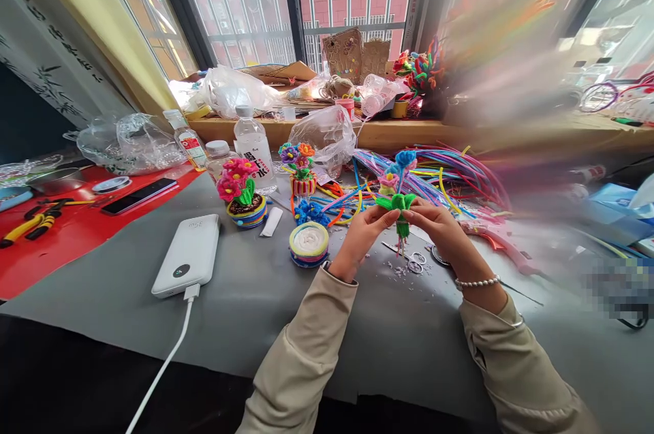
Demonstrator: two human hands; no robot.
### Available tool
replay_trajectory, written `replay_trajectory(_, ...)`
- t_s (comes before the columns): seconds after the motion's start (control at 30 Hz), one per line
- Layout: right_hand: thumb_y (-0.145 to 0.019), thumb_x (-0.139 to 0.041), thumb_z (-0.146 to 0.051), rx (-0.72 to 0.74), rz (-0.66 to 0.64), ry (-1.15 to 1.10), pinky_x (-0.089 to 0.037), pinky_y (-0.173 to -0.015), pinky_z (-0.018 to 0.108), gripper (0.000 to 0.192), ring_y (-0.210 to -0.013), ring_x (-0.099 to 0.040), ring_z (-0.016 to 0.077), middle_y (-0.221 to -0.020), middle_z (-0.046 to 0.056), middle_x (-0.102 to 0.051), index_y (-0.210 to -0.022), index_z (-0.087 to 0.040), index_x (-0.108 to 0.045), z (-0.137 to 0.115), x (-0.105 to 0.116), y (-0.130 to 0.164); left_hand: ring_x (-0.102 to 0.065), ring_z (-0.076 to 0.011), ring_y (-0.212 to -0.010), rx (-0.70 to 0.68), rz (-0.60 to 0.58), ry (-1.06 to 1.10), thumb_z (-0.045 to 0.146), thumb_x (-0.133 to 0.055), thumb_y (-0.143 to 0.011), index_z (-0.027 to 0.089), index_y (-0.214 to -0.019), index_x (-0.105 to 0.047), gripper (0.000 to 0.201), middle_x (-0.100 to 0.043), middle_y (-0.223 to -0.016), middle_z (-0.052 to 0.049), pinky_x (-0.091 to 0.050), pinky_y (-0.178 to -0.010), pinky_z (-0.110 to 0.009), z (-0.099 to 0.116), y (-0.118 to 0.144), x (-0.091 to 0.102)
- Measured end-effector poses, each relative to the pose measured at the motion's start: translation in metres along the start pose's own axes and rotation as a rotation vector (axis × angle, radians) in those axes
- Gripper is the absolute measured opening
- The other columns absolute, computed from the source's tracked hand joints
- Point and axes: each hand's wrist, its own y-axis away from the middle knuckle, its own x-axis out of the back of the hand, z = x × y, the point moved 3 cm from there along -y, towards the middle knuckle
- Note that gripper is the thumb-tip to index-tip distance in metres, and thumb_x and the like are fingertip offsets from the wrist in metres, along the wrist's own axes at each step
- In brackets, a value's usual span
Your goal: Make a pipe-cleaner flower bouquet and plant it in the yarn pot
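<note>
Between my two hands stands a pipe-cleaner flower bunch (401, 202) with blue and pink-yellow heads, green leaves and stem ends hanging below. My left hand (368, 233) pinches the green leaves from the left. From the other side, my right hand (434, 223) grips them with thumb and fingers. Beneath the hands lie white-handled scissors (415, 262) among small lilac clippings. To the left of my left hand sits a round yarn-wrapped pot (309, 244) with a white top. Behind it are blue pipe-cleaner flowers (310, 213).
Left of the pot are a potted pink flower (240, 192), a white power bank (188, 255) with its cable, and bottles (254, 148). A small striped flower pot (303, 183) stands further back. Loose pipe cleaners (460, 172) and a pink glue gun (503, 249) lie right. The far right is blurred.
</note>
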Motion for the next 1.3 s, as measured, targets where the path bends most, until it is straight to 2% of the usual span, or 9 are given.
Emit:
replay_trajectory(0.13,-0.073,-0.055,-0.048,-0.034,-0.106,-0.021,-0.037,-0.078,0.030,0.033,-0.084,-0.047,0.0180,-0.080,0.004,-0.053,-0.061,-0.017,-0.063,0.002,-0.004,0.001,-0.056,-0.0199,-0.089,0.005,0.001,0.081,0.033,-0.070,-0.059,0.014,-0.083,-0.068,0.031,-0.066,-0.085,-0.005,-0.038,-0.085,-0.033,-0.002,0.001,-0.002)
replay_trajectory(0.23,-0.071,-0.056,-0.050,-0.071,-0.085,-0.039,-0.038,-0.078,0.031,0.034,-0.083,-0.048,0.0184,-0.080,0.004,-0.055,-0.066,-0.017,-0.065,0.003,-0.004,0.002,-0.057,-0.0199,-0.089,-0.020,0.009,0.141,0.029,-0.070,-0.059,0.013,-0.080,-0.068,0.026,-0.066,-0.083,-0.006,-0.037,-0.086,-0.034,-0.002,0.001,-0.003)
replay_trajectory(0.3,-0.071,-0.056,-0.049,-0.077,-0.084,-0.056,-0.038,-0.080,0.031,0.033,-0.084,-0.049,0.0188,-0.081,0.004,-0.056,-0.070,-0.018,-0.066,0.002,-0.006,0.002,-0.057,-0.0191,-0.087,-0.035,0.048,0.186,0.028,-0.070,-0.060,0.014,-0.078,-0.068,0.023,-0.066,-0.081,-0.005,-0.038,-0.086,-0.034,-0.002,0.000,-0.002)
replay_trajectory(0.47,-0.074,-0.056,-0.042,-0.068,-0.195,-0.078,-0.036,-0.087,0.033,0.027,-0.096,-0.050,0.0207,-0.090,0.005,-0.060,-0.081,-0.020,-0.069,0.002,-0.017,0.003,-0.059,-0.0179,-0.082,-0.092,0.183,0.225,0.027,-0.069,-0.061,0.014,-0.073,-0.068,0.018,-0.066,-0.074,-0.004,-0.040,-0.080,-0.032,0.000,0.000,0.001)
replay_trajectory(0.63,-0.075,-0.055,-0.041,-0.035,-0.139,-0.060,-0.037,-0.086,0.032,0.025,-0.095,-0.050,0.0198,-0.094,0.005,-0.060,-0.079,-0.021,-0.070,0.005,-0.019,0.002,-0.058,-0.0182,-0.078,-0.101,0.176,0.153,0.031,-0.067,-0.062,0.014,-0.079,-0.068,0.024,-0.065,-0.075,-0.004,-0.041,-0.077,-0.033,0.003,0.002,0.000)
replay_trajectory(0.77,-0.075,-0.055,-0.042,-0.044,-0.064,-0.039,-0.038,-0.085,0.033,0.026,-0.096,-0.050,0.0201,-0.096,0.006,-0.060,-0.082,-0.022,-0.070,0.009,-0.017,0.002,-0.056,-0.0163,-0.077,-0.114,0.149,0.016,0.029,-0.070,-0.058,0.014,-0.074,-0.068,0.022,-0.065,-0.075,-0.003,-0.039,-0.077,-0.030,0.002,0.003,0.000)
replay_trajectory(0.9,-0.075,-0.056,-0.040,-0.037,-0.073,-0.046,-0.040,-0.083,0.032,0.023,-0.092,-0.052,0.0194,-0.096,0.006,-0.059,-0.081,-0.022,-0.070,0.010,-0.019,0.002,-0.055,-0.0159,-0.075,-0.112,0.179,-0.051,0.033,-0.068,-0.059,0.015,-0.074,-0.069,0.024,-0.066,-0.073,-0.003,-0.039,-0.075,-0.029,0.004,0.003,0.001)
replay_trajectory(1.1,-0.074,-0.057,-0.041,-0.041,-0.082,-0.044,-0.041,-0.083,0.033,0.025,-0.098,-0.050,0.0215,-0.101,0.006,-0.057,-0.088,-0.023,-0.069,0.005,-0.023,0.002,-0.054,-0.0160,-0.076,-0.164,0.192,-0.113,0.034,-0.067,-0.060,0.017,-0.077,-0.070,0.024,-0.066,-0.073,-0.002,-0.038,-0.075,-0.028,0.008,0.004,0.002)
replay_trajectory(1.3,-0.077,-0.053,-0.041,0.035,-0.063,-0.004,-0.040,-0.085,0.035,0.025,-0.095,-0.051,0.0221,-0.092,0.006,-0.059,-0.082,-0.023,-0.069,0.004,-0.022,0.002,-0.052,-0.0168,-0.082,-0.272,0.067,-0.275,0.034,-0.063,-0.066,0.019,-0.082,-0.069,0.023,-0.063,-0.084,-0.003,-0.037,-0.079,-0.027,0.008,0.004,0.003)
